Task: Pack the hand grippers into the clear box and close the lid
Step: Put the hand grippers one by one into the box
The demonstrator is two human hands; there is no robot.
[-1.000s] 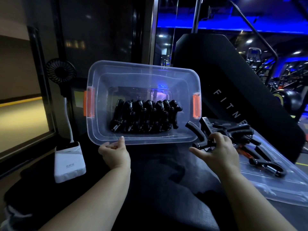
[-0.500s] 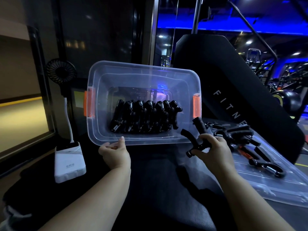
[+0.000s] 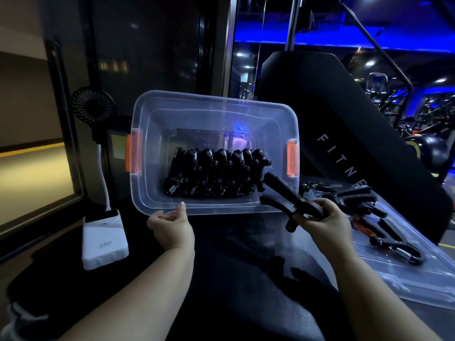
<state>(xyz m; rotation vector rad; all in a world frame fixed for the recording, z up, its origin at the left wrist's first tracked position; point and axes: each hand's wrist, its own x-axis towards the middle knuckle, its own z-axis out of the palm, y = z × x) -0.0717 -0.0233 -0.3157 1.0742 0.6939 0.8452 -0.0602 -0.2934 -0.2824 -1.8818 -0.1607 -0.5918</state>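
The clear box (image 3: 211, 102) with orange latches is tilted toward me, its opening facing the camera. A row of several black hand grippers (image 3: 216, 172) lies packed inside it. My left hand (image 3: 171, 223) grips the box's near rim. My right hand (image 3: 322, 220) holds one black hand gripper (image 3: 285, 195) at the box's lower right corner, handles pointing toward the opening. More hand grippers (image 3: 357, 200) lie on the clear lid (image 3: 403, 274) to the right.
A white power bank (image 3: 104, 238) with a small black fan (image 3: 93, 105) on a white stalk stands at the left. A large black gym machine (image 3: 344, 134) rises behind the lid. Dark padding lies under my arms.
My right hand lifted one gripper off the pile on the lid and carried it left to the box's lower right corner. Box and left hand stayed put.
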